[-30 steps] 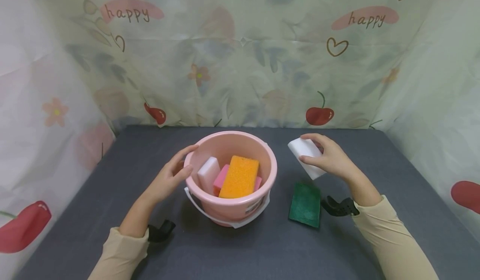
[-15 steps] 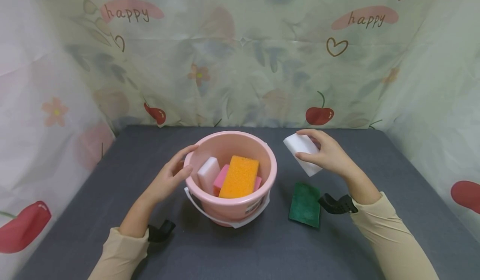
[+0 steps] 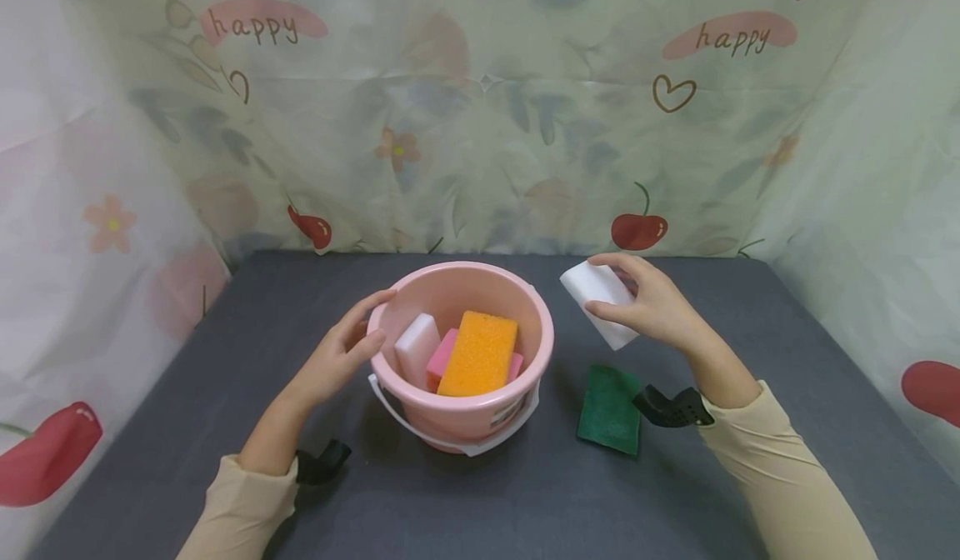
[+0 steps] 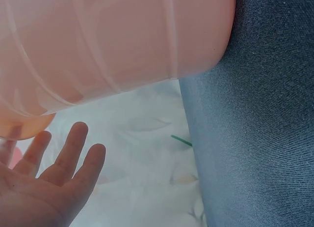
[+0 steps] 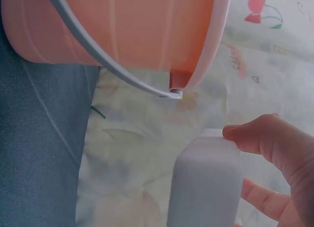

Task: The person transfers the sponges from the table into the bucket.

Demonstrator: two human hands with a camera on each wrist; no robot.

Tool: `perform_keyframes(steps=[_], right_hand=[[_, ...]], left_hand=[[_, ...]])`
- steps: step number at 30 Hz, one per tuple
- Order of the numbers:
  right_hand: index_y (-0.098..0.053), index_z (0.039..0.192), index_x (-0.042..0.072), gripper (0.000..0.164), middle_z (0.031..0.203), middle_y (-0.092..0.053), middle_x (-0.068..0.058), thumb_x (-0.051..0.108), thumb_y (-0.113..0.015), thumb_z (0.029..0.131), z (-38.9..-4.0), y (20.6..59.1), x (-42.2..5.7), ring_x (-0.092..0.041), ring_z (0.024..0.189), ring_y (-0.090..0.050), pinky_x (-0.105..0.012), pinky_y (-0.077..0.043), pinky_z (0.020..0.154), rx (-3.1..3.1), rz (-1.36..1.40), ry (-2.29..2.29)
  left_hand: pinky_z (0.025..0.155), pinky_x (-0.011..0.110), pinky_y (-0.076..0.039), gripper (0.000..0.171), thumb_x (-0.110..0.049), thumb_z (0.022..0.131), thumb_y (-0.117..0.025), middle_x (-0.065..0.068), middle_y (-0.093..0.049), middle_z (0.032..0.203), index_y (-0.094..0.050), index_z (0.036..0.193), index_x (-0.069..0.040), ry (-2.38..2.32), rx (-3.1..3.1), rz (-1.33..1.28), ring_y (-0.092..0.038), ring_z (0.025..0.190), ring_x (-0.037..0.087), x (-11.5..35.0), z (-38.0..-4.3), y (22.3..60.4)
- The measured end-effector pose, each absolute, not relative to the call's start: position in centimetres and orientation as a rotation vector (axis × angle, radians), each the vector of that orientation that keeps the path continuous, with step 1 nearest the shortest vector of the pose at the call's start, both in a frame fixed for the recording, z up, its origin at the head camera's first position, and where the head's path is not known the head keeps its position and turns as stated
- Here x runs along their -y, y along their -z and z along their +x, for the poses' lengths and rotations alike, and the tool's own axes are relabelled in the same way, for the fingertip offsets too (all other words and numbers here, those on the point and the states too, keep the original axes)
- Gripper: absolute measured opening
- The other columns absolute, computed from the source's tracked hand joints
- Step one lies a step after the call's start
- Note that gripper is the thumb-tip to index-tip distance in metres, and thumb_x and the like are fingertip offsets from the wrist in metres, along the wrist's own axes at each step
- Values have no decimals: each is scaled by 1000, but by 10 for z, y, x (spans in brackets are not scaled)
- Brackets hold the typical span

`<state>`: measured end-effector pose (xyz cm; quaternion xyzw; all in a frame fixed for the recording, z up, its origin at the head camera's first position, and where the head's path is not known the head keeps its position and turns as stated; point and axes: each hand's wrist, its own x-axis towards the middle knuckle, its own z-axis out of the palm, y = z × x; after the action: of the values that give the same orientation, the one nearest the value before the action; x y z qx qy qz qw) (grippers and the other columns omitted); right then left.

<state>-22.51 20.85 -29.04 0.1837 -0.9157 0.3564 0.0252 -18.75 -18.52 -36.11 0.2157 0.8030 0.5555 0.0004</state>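
A pink bucket point(image 3: 462, 414) stands on the dark table, holding a white sponge point(image 3: 418, 345), an orange sponge point(image 3: 480, 352) and something pink point(image 3: 444, 358) partly under the orange one. My left hand point(image 3: 335, 358) rests at the bucket's left rim; the left wrist view shows its fingers point(image 4: 73, 148) relaxed and spread beside the rim. To the right of the bucket, my right hand point(image 3: 660, 306) pinches a white block-shaped sponge point(image 3: 600, 297) between thumb and fingers, tilted and raised off the table. The same white sponge point(image 5: 206, 183) appears close up in the right wrist view.
A green scouring pad point(image 3: 610, 410) lies flat on the table point(image 3: 465, 510) below the right hand. The bucket's pale handle point(image 3: 471, 450) hangs down at its front. Patterned cloth point(image 3: 480, 127) hangs behind and at both sides.
My right hand has moved slightly left and up with the white sponge, nearer the bucket. The left hand and the bucket have stayed where they were.
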Motion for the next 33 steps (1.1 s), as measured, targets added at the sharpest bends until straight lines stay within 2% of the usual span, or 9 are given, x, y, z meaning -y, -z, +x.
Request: perform_keyframes(steps=[8,15,22,33], right_hand=[[-48,131,12,54,132,-47,-17,20,-69,83,-220,285,-203,-39,111,-53,-45,-51,77,2793,593,-1137],[-49,131,11,53,134,-47,-16,18,-69,82,-218,282,-196,-37,112,-52,-53,-46,90,2756,618,-1162],[-50,129,10,52,132,-49,-15,16,-70,82,-216,277,-187,-34,108,-52,-54,-44,95,2724,659,-1188],[-51,128,10,51,134,-48,-14,15,-70,82,-218,273,-172,-32,107,-50,-53,-44,96,2699,743,-1221]], left_hand=[[83,22,-50,53,-16,95,-45,15,-31,148,-30,145,-21,-1727,-2534,655,-49,118,39,185,-187,361],[83,23,-50,53,-15,95,-45,15,-31,148,-30,145,-20,-1736,-2523,652,-48,119,40,184,-187,360],[85,30,-51,53,-15,94,-45,15,-31,148,-30,145,-22,-1728,-2529,637,-48,119,39,184,-188,360],[83,23,-51,53,-14,94,-45,16,-31,148,-30,145,-19,-1742,-2519,665,-49,118,40,185,-188,361]])
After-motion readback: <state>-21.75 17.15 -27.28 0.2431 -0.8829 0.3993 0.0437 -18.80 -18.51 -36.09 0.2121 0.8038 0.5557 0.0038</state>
